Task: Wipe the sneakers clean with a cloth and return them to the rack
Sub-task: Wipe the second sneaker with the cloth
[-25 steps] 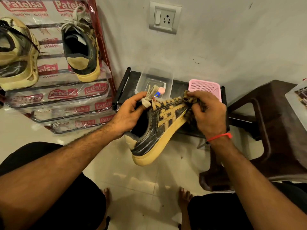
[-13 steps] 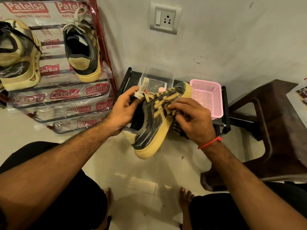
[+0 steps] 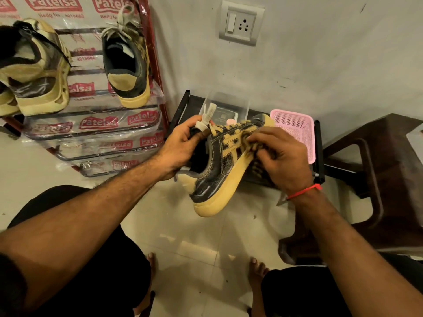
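A black sneaker [image 3: 219, 170] with tan stripes and a tan sole hangs in the air over the floor, toe pointing away to the right. My left hand [image 3: 183, 145] grips it at the tongue and laces. My right hand [image 3: 281, 156] holds a dark patterned cloth [image 3: 251, 145] bunched against the sneaker's side, near the stripes. The matching sneaker [image 3: 126, 62] stands heel-out on the red shoe rack [image 3: 155, 65] at the upper left. Most of the cloth is hidden under my fingers.
Another tan and brown shoe [image 3: 34, 69] sits on the rack's left side. A low black stand [image 3: 318, 152] behind the sneaker holds a pink basket [image 3: 295, 129] and a clear box [image 3: 226, 106]. A brown plastic stool [image 3: 377, 179] is at the right. My bare feet rest on the tiled floor.
My right hand with the cloth moved from the toe back along the sneaker's side toward the stripes. The toe came into view. My left hand kept its grip.
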Demonstrator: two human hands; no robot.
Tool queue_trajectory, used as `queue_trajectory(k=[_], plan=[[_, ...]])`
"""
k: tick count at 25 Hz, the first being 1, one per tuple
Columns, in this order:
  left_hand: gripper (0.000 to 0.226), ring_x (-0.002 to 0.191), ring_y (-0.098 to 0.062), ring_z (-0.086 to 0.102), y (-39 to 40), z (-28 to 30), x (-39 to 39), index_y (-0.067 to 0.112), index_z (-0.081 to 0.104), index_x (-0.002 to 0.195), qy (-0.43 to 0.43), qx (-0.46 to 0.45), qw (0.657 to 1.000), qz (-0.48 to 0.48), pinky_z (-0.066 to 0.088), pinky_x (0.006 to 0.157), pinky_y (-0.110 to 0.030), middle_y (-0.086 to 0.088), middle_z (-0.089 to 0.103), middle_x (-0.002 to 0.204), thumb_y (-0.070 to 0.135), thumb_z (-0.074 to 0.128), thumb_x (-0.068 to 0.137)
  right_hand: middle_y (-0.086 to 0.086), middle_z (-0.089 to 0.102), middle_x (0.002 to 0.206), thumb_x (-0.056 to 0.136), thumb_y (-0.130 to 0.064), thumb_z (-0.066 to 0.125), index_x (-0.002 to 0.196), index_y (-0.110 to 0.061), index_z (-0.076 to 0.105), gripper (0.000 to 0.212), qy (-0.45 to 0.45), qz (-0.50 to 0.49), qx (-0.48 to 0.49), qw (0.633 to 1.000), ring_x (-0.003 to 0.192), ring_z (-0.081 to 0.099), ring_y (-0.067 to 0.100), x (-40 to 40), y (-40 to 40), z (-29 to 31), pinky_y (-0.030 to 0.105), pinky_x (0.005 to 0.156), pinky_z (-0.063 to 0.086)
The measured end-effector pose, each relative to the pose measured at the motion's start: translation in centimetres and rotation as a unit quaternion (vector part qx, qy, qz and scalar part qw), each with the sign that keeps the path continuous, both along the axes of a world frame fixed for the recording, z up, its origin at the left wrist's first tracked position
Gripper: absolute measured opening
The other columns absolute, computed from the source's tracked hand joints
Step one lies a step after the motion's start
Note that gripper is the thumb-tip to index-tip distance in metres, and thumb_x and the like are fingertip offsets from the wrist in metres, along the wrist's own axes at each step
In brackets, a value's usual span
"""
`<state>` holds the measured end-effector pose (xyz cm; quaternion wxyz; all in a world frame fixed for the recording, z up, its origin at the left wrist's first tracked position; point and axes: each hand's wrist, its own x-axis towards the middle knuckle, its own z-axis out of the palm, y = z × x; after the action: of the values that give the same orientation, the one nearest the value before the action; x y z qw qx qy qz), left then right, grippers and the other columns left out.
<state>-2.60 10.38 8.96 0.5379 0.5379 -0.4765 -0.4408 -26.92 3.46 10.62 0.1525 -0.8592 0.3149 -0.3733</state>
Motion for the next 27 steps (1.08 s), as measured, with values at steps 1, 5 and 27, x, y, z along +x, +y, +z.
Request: queue_trajectory(k=[1, 5, 27], plan=[[0.019, 0.116, -0.019, 0.063, -0.1, 0.0, -0.1, 0.019, 0.064, 0.116, -0.005, -0.005, 1.000, -0.004, 0.047, 0.108, -0.039, -0.004, 0.069, 0.113, 0.010, 0.054, 0.104, 0.009, 0.070, 0.113, 0.083, 0.004, 0.062, 0.108, -0.007, 0.075, 0.030, 0.000, -0.034, 0.005, 0.999, 0.107, 0.065, 0.021, -0.5, -0.5, 0.2, 0.029, 0.101, 0.051], [0.021, 0.110, -0.009, 0.063, -0.3, 0.1, 0.2, 0.018, 0.063, 0.116, -0.047, -0.037, 0.998, 0.021, 0.047, 0.104, -0.030, 0.004, 0.068, 0.108, 0.006, 0.053, 0.103, 0.009, 0.072, 0.107, 0.083, -0.004, 0.062, 0.099, -0.006, 0.077, 0.022, 0.010, 0.058, 0.022, 0.998, 0.103, 0.065, 0.022, 0.7, 1.5, 0.3, 0.039, 0.095, 0.053], [0.024, 0.107, -0.009, 0.068, 0.0, 0.3, 1.1, 0.025, 0.065, 0.113, -0.006, 0.014, 0.999, 0.052, 0.054, 0.097, -0.032, 0.008, 0.072, 0.106, 0.008, 0.052, 0.104, 0.007, 0.070, 0.112, 0.087, -0.010, 0.063, 0.101, -0.009, 0.076, 0.018, 0.101, 0.275, 0.008, 0.956, 0.104, 0.064, 0.021, 3.4, 5.7, -0.6, 0.038, 0.090, 0.055]])
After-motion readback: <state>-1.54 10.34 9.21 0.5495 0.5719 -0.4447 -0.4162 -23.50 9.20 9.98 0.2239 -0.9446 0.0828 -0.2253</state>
